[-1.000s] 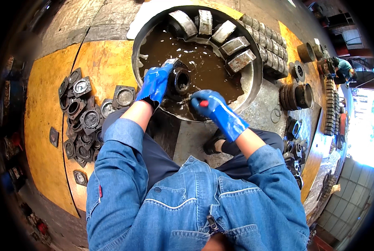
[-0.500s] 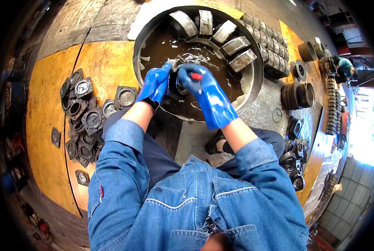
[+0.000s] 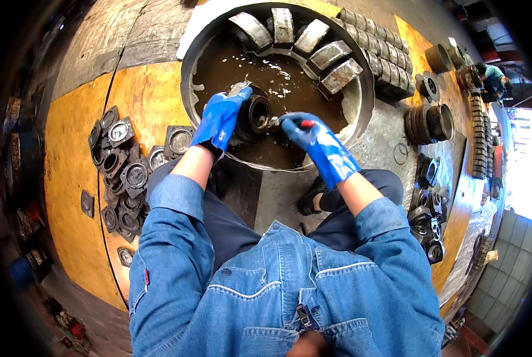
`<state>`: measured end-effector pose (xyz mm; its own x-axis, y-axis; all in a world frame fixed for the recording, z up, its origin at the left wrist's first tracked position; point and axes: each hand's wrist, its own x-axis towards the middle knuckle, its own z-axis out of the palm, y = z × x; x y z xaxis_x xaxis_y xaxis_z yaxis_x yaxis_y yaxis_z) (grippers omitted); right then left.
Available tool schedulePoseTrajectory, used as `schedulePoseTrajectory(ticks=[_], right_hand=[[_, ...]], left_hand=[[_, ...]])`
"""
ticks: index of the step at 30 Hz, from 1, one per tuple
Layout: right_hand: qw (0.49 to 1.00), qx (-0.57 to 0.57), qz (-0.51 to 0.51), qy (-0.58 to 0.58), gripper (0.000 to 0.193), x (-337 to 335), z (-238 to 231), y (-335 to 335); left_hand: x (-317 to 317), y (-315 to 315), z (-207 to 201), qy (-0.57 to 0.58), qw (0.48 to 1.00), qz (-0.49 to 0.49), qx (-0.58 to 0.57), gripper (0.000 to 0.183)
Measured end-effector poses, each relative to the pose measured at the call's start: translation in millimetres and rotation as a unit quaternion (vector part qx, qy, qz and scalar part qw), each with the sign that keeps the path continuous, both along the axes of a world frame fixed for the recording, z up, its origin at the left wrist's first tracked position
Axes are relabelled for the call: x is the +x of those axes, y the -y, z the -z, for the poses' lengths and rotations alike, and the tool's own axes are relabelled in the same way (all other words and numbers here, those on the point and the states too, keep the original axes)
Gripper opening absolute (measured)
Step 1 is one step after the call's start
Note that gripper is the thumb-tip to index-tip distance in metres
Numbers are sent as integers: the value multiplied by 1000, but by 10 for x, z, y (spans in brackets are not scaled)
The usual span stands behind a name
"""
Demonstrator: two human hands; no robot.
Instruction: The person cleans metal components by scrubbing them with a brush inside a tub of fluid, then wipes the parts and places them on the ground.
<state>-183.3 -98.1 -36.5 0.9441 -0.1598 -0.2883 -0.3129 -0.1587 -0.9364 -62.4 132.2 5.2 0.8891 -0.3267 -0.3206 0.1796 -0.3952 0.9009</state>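
My left hand (image 3: 221,122), in a wet blue rubber glove, is closed round a dark metal housing (image 3: 257,113) with a round bore. The housing is held over the round metal basin (image 3: 369,89) of murky brown liquid, its bore tilted toward my right. In a matching glove, my right hand (image 3: 322,146) is closed on a tool with a red handle (image 3: 307,124). The tool's thin end points left and reaches the bore's rim; its exact kind is too small to make out. My left fingers partly hide the housing's far side.
Several blocky metal castings (image 3: 283,27) stand along the basin's far inner wall. To the left, square flanged parts (image 3: 136,175) lie piled on a yellow board. Stacked cylinders (image 3: 391,74), rings (image 3: 438,124) and dark housings (image 3: 429,205) stand on the right. A person (image 3: 493,77) is far right.
My right hand has moved right and slightly down with the red-handled tool, away from my left hand. The housing's bore now shows clearly. The view has shifted slightly.
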Motion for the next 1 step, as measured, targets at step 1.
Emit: schedulePoseTrajectory(ticks=[1], right_hand=[[999,8,3,-36,19,156,79,111]], left_hand=[[15,-1,22,0,1000,2,4,49]])
